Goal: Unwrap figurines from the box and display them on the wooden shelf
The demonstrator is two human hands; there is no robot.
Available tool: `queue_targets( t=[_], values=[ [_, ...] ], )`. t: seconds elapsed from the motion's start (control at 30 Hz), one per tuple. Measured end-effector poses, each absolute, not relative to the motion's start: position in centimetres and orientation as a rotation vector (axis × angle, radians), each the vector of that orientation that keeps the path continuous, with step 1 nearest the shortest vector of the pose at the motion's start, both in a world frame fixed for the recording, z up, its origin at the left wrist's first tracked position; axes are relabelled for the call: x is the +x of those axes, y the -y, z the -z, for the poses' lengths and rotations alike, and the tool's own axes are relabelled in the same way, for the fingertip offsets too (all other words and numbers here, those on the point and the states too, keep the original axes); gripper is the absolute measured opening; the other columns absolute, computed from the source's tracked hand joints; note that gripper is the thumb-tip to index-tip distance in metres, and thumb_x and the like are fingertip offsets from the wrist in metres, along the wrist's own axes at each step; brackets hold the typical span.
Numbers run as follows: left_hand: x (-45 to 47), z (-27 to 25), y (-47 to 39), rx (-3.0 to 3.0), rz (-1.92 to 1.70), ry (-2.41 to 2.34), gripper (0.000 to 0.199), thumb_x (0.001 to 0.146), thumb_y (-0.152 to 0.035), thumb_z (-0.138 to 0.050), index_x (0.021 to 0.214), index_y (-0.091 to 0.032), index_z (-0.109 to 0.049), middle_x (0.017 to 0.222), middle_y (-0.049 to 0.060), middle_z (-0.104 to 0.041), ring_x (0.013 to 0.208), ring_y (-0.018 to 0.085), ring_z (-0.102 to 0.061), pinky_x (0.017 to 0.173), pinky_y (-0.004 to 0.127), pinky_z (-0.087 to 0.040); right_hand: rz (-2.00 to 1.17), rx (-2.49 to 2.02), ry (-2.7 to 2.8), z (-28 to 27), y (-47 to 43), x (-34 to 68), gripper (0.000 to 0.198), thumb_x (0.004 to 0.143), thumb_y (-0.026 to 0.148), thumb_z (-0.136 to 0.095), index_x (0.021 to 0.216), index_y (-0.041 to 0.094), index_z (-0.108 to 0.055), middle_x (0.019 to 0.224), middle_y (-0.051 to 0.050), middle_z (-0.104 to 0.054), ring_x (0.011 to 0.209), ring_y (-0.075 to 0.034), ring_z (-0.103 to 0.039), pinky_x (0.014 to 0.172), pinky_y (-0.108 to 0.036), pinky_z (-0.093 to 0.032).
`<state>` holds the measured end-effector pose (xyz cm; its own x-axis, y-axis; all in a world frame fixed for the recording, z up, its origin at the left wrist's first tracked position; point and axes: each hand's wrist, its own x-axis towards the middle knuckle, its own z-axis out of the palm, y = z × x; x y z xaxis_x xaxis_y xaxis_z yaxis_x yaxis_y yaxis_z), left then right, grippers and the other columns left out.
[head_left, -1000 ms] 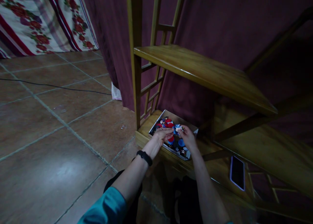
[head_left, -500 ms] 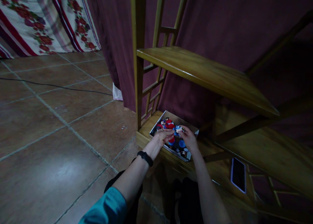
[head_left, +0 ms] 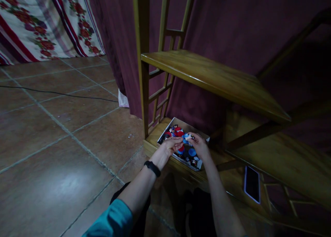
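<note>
A small blue-and-white toy figure [head_left: 188,137] is held between my two hands, over an open cardboard box [head_left: 204,136]. My right hand [head_left: 200,146] pinches its right side between thumb and fingers. From the left, the fingertips of my left hand [head_left: 171,145] close on its blue lower part, palm turned partly up. Inside the box lie several more small figures with red, blue and black parts, among them a round blue piece [head_left: 192,152]. My hands cover the middle of the box.
The box sits on the low shelf of a wooden stand [head_left: 151,139], below a higher shelf board [head_left: 207,71]. A phone [head_left: 252,184] lies farther right on the low level. Purple curtain [head_left: 207,30] hangs behind. A black cable [head_left: 64,94] crosses the tiled floor [head_left: 77,151].
The view has shifted very slightly. Both hands stay over the box with the toy figure, which looks slightly turned between the fingers.
</note>
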<state>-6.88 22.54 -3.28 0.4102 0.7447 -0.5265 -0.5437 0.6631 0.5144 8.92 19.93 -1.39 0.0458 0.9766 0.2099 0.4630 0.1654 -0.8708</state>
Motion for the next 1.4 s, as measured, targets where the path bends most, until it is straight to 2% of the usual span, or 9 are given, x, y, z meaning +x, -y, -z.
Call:
queue_targets(
  t=[0.87,1.2,1.4],
  values=[
    [-6.1,2.7,-21.5,0.368,-1.019,-0.787,0.012,0.064,-0.003,-0.068,0.074,-0.009,-0.068,0.071,0.007,-0.068,0.066,0.011,-0.062,0.07,0.022,-0.05,-0.552,-1.46,1.651,0.9,-19.7,8.5,0.03,0.077,0.033,-0.052,0.105,0.026,-0.061,0.094,-0.003,-0.06,0.08,-0.016,-0.058,0.072,-0.027,-0.046],
    [-5.5,2.4,-21.1,0.378,-1.04,-0.855,0.01,0.065,-0.003,-0.066,0.072,-0.009,-0.064,0.064,0.004,-0.064,0.057,0.009,-0.059,0.065,0.022,-0.051,-0.629,-1.434,1.61,1.7,-20.0,8.8,0.032,0.076,0.033,-0.054,0.106,0.026,-0.062,0.093,-0.004,-0.059,0.081,-0.016,-0.058,0.072,-0.027,-0.047],
    [-5.9,1.7,-21.7,0.371,-0.976,-0.872,0.015,0.069,0.001,-0.059,0.078,-0.01,-0.063,0.06,0.004,-0.063,0.053,0.008,-0.059,0.064,0.023,-0.052,-0.795,-1.392,1.391,2.8,-20.6,8.6,0.046,0.072,0.033,-0.059,0.116,0.024,-0.053,0.096,-0.004,-0.062,0.083,-0.016,-0.058,0.076,-0.029,-0.048]
  ],
)
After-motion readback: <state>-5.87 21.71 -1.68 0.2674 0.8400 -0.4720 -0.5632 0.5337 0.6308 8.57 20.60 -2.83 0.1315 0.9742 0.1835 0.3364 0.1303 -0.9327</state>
